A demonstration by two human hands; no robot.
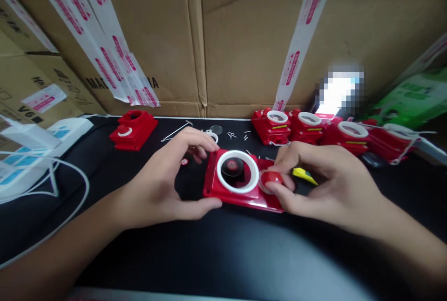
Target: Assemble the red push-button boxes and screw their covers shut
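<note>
A red plastic housing (213, 175) lies on the black tabletop in front of me, with a white ring (254, 175) standing round its dark opening. My left hand (164, 180) spans the housing's left end, thumb at the near edge and fingertips at the far edge. At the other end, my right hand (314, 180) pinches a glossy red domed button (272, 178) between thumb and fingers. A clear rim shows around the button; its underside is hidden. Beside the right fingers is a yellow piece (305, 175). A small red-and-white disc (184, 162) lies by my left fingers.
Several similar red units (270, 126) stand at the back right, near a bright pixelated screen (340, 91). Another red housing (133, 129) is at the back left. Loose screws (231, 135) and a clear disc (216, 129) lie behind. A power strip (45, 152) with white cables occupies the left.
</note>
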